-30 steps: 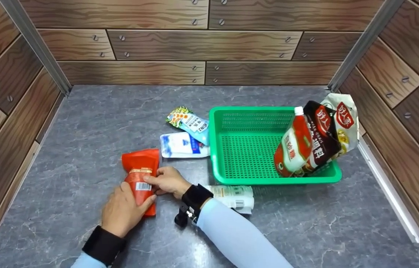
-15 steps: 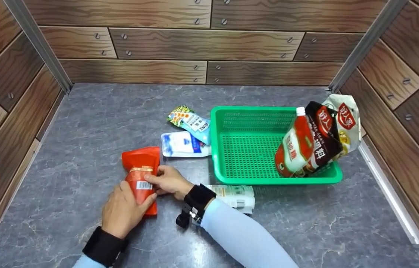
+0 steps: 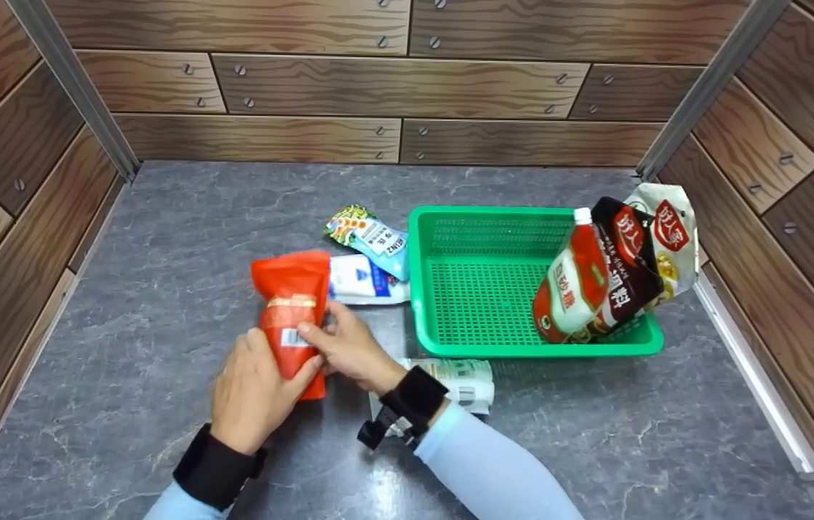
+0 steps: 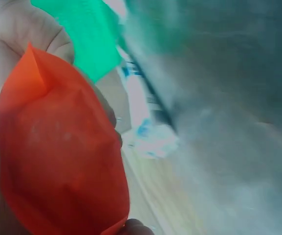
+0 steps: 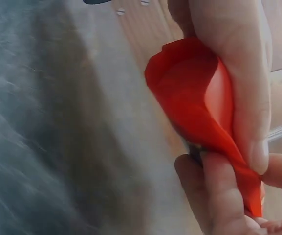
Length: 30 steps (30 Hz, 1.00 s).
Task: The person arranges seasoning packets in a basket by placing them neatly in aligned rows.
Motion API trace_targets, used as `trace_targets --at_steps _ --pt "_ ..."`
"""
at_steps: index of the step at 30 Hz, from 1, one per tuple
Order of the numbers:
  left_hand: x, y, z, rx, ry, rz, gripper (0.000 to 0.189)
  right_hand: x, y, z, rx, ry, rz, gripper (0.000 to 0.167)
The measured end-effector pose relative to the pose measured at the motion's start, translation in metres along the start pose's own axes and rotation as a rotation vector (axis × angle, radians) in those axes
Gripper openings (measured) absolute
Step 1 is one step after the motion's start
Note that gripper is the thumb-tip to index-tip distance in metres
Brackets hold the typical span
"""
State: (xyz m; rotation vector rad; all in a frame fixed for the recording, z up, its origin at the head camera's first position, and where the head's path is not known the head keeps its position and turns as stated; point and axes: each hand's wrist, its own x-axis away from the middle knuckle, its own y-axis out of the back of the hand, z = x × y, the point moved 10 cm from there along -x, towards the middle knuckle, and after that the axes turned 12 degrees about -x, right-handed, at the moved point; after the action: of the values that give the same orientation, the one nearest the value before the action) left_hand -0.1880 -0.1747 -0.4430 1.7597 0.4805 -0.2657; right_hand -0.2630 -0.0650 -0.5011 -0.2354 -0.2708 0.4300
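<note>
Both hands hold a red pouch [image 3: 292,310] with a barcode label, left of the basket in the head view. My left hand [image 3: 251,390] grips its left side, thumb across the lower front. My right hand [image 3: 356,347] pinches the right edge, thumb beside the barcode. The left wrist view shows the pouch's smooth red bottom [image 4: 65,147] close up; in the right wrist view fingers of both hands meet at the red pouch [image 5: 194,98]. Behind it, a white-and-blue pouch [image 3: 363,280] is partly covered by the red one.
A green basket [image 3: 417,289] holds a red-and-white spouted pouch [image 3: 573,289], a dark pouch [image 3: 627,267] and a pale pouch [image 3: 677,217] at its right end. A blue Heinz pouch [image 3: 381,242] leans near its left wall. A white packet [image 3: 468,383] lies in front, partly behind the right wrist.
Both hands have shifted right and away from the body with the red pouch, which now overlaps the white-and-blue pouch in the head view. The basket and its contents stay put.
</note>
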Motion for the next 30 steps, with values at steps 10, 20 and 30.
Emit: trace_targets --at_steps 10,20,30 --pt "-0.020 0.017 -0.059 0.090 -0.086 -0.070 0.069 0.030 0.041 0.070 0.087 0.230 -0.022 0.045" --pt "-0.030 0.019 -0.118 0.168 -0.174 -0.130 0.073 0.059 0.096 0.096 -0.010 0.295 -0.103 0.041" --pt "-0.026 0.010 -0.140 0.203 -0.179 -0.121 0.074 0.068 0.122 0.097 -0.052 0.250 -0.092 0.047"
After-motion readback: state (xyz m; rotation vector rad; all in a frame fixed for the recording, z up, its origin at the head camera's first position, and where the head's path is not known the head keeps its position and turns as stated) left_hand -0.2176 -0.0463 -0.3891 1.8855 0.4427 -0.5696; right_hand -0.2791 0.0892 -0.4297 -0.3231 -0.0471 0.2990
